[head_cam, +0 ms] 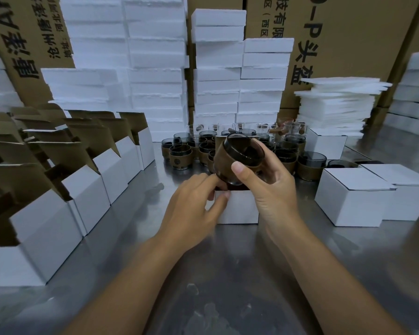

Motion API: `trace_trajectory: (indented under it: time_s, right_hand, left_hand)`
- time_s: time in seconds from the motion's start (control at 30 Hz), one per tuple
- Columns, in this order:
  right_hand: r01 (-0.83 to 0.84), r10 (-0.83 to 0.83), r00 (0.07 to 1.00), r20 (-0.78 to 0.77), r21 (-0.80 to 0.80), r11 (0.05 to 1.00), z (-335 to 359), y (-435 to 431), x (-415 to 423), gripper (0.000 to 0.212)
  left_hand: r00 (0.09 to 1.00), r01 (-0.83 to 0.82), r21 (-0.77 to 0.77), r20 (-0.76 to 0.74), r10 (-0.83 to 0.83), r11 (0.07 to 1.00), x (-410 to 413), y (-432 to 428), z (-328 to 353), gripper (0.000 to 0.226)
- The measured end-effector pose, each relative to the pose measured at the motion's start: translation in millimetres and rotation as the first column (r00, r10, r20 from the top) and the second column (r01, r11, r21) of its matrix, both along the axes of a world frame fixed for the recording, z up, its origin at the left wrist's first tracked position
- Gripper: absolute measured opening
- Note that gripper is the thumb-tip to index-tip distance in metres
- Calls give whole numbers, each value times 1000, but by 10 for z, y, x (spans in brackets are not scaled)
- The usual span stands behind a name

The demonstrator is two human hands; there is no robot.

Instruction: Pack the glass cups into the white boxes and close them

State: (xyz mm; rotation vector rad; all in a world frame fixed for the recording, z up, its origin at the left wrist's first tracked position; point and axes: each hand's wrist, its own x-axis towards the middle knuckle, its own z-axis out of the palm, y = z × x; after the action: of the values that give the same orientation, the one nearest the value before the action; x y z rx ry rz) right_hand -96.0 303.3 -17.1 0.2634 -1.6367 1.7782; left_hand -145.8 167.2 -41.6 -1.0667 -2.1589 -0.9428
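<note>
On the far left, a row of white boxes with flaps up, on the steel table. Behind them, stacks of white foam blocks. Left of centre, left hand pinching the near left rim of the open centre box. Just above that box, tilted glass cup in a brown sleeve, gripped round its side by the right hand, base at the opening. Behind, a cluster of more cups. Further right, closed white boxes, and behind them a pile of foam sheets
</note>
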Motion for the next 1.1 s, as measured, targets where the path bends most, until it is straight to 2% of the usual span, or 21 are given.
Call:
trace_trajectory:
  time_s: [0.1,0.2,0.27,0.37,0.43,0.5,0.77,1.03,1.1]
  right_hand:
    - [61,-61,998,10,35,998,10,16,2,41]
    - [145,-148,989,26,93,985,-16,13,9,56]
    - [214,-215,977,-17,181,960,-26,9,32,61]
    - [318,-306,948,-94,374,871,-40,-13,53,41]
    - [357,-374,925,-64,482,800,-62,-16,41,25]
    - [343,-400,916,-15,544,765,-86,-3,32,20]
    - [195,-315,945,83,630,751,-119,5,17,13]
    - [238,-383,923,30,739,630,-175,66,-33,21]
    - [291,-398,917,-2,685,668,-161,44,-32,20]
  left_hand:
    - [1000,10,1,-9,-10,1000,-8,1,-2,15]
    - [1000,7,20,-8,-7,1000,3,2,7,17]
    - [1000,4,28,-2,-4,1000,16,1,14,16]
    - [1000,-12,28,-7,12,1000,29,-5,24,16]
    - [1000,-13,37,-2,13,999,34,-10,31,17]
    - [1000,-11,42,-2,11,999,33,-14,33,17]
    - [1000,-24,55,-6,25,998,-3,-9,15,19]
    - [1000,8,65,-22,-7,998,-3,-14,14,19]
    - [1000,22,79,-4,-22,997,-1,-21,21,12]
